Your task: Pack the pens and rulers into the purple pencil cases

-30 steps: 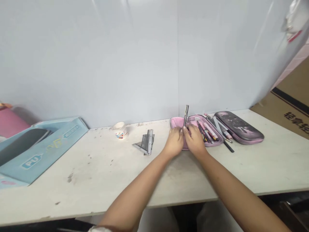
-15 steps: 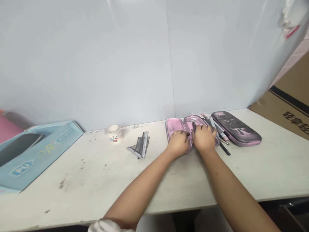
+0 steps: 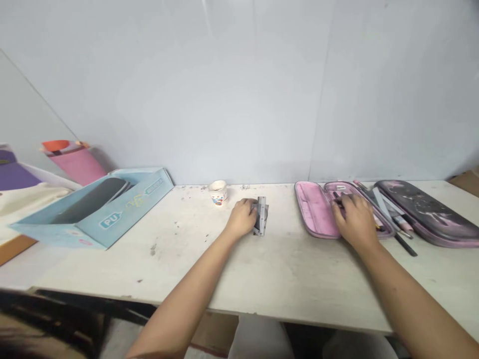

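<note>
Gap (image 3: pixel 281 214) between metal rulers (image 3: pixel 261 215) and pencil case (image 3: pixel 312 209), paper cup (image 3: pixel 218 193) left

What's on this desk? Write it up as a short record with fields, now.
Left hand: touching a ruler
Right hand: on pens in the right half of an open pink pencil case
Nearby: dark closed pencil case
Also on the desk: paper cup, blue box

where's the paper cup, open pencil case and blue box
paper cup (image 3: pixel 218 195), head view, on its printed side
open pencil case (image 3: pixel 313 209), head view, on the pink lining of its left half
blue box (image 3: pixel 112 219), head view, on its printed front wall
</note>
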Demonstrator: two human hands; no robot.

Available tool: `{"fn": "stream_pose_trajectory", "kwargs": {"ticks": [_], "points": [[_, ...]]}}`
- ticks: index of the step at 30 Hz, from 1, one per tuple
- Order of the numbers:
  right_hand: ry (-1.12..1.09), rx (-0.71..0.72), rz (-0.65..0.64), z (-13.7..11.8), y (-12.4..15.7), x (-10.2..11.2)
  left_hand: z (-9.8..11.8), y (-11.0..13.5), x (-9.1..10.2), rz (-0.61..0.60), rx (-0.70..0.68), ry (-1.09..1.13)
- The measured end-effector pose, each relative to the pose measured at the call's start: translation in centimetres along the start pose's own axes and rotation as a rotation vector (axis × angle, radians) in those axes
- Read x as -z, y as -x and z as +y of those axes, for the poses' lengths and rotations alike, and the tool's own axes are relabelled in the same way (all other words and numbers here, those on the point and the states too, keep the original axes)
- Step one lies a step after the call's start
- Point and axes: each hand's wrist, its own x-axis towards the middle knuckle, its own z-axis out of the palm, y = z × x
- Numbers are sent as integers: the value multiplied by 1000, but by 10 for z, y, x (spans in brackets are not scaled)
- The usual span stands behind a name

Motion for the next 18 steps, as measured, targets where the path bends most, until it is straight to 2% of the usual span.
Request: {"fn": "stream_pose_trajectory", "kwargs": {"ticks": [3, 7, 14, 18], "points": [[-23, 107, -42, -15, 3, 2, -22, 6, -1, 42, 39, 54], [-67, 246, -177, -47, -1, 6, -24, 8, -6, 52, 19, 101], [-256, 453, -502, -133, -15, -3, -15, 13, -15, -129, -93, -23], [-311, 447, -650, -159, -21, -16, -19, 15, -11, -246, -122, -104]]}}
